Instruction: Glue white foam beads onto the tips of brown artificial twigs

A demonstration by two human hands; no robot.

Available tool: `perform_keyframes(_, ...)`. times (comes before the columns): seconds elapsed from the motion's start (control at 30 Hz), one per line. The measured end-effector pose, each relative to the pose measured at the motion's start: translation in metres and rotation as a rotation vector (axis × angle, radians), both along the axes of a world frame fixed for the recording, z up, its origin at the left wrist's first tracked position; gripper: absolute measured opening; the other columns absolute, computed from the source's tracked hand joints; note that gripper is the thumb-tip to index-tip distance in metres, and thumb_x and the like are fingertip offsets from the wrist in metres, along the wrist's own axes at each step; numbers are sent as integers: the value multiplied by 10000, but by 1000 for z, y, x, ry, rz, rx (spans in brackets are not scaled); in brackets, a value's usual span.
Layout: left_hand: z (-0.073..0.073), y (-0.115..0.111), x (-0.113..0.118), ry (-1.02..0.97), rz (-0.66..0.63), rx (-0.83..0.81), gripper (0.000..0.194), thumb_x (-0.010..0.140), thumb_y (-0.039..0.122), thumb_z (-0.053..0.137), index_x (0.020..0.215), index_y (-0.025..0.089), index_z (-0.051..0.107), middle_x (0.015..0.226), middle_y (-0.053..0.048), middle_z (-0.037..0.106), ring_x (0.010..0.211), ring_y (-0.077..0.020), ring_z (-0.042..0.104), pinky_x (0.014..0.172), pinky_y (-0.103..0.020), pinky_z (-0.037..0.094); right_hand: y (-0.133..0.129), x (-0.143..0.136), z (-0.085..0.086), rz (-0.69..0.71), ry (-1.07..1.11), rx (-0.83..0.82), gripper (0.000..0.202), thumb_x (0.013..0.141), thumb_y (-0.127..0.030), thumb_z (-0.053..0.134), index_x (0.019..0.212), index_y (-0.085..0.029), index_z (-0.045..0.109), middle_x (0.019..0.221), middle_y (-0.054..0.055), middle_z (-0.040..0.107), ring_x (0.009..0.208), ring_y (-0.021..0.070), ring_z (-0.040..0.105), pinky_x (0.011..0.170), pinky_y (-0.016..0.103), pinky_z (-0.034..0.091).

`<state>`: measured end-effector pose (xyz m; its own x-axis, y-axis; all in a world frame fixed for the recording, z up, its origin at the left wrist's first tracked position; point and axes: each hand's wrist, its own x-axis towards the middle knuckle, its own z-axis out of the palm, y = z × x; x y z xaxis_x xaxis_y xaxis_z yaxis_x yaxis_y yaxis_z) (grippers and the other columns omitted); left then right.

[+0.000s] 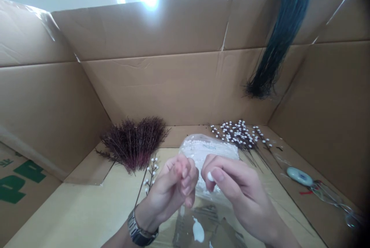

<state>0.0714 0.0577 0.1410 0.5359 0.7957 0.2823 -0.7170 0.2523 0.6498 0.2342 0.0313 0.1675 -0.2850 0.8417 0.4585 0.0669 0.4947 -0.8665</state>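
Between the thumb and index finger of my right hand (235, 190) is a small round white bead (210, 177). My left hand (176, 182), with a metal watch (140, 228) on its wrist, is curled closed close by; what is in its fingers, if anything, does not show. Just behind it a dark twig with white beads (150, 172) lies on the table. A clear plastic bag of white beads (199, 147) sits beyond both hands, partly covered by them. Below them a piece of cardboard (185, 228) carries a smear of white paste (198, 229).
Cardboard walls (162, 90) enclose the table (86, 209). A bundle of bare dark-red twigs (135, 142) lies back left, white-beaded stems (238, 134) back right. Dark green strands (281, 36) hang over the back wall. A pale green oval object (300, 176) and scissors-like tool (332, 199) lie right.
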Motion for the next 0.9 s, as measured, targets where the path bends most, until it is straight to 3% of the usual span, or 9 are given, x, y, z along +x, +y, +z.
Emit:
perform_keyframes(0.13,2,-3,0,-32,-57,49,309,1016,355,582,801,158,682,609,56,419,379,-21,284,398,-74,496,1,-1,2,17,17,45,257,1017,-325,484,810,-214,588,753,1,606,709,149,569,676,298,446)
perform_keyframes(0.23,0,-2,-5,25,-95,87,197,1000,307,620,1004,186,775,638,40,488,420,-22,383,474,-116,568,1,-1,-5,-23,35,54,305,1026,-346,436,761,-219,516,701,-9,532,677,151,518,639,304,410)
perform_keyframes(0.3,-1,-1,-9,109,-63,119,167,970,307,673,1002,204,801,600,39,520,416,-24,438,468,-124,566,1,-2,-10,-61,71,85,347,1035,-346,406,715,-220,449,659,-23,447,632,142,455,601,300,367)
perform_keyframes(0.4,1,-1,-12,269,113,184,109,875,302,791,857,197,817,587,17,610,416,-53,539,418,-140,533,1,-4,-12,-76,104,149,352,1036,-301,398,695,-216,418,644,-31,412,606,128,418,578,289,339)
perform_keyframes(0.47,4,-2,-11,368,347,311,85,802,260,858,791,192,808,653,-14,676,501,-99,618,452,-175,549,0,-5,-9,-41,78,147,330,1032,-282,414,715,-213,472,667,-25,468,633,127,458,593,280,358)
perform_keyframes(0.53,7,-4,-11,436,608,497,90,769,210,881,818,203,806,739,-34,711,628,-139,659,553,-219,583,-1,-4,-4,9,64,90,283,1024,-298,465,765,-213,541,718,-15,533,681,131,504,628,275,392)
perform_keyframes(0.6,10,-6,-11,476,783,669,178,769,169,876,923,224,804,802,-38,722,716,-161,660,645,-253,593,-1,-3,0,63,73,2,208,1009,-327,529,848,-215,601,795,-2,587,741,138,542,675,274,429)
perform_keyframes(0.8,10,-7,-20,583,986,937,297,831,151,821,1094,284,788,872,-26,705,757,-174,652,660,-283,578,2,-5,3,156,182,-90,188,994,-329,592,948,-229,745,808,6,623,745,126,560,674,248,451)
perform_keyframes(0.9,10,-7,-23,636,1000,999,347,855,124,790,1157,294,778,880,-23,680,764,-166,638,659,-274,567,6,-7,2,173,219,-106,176,977,-309,624,939,-224,774,798,14,650,750,128,585,685,248,472)
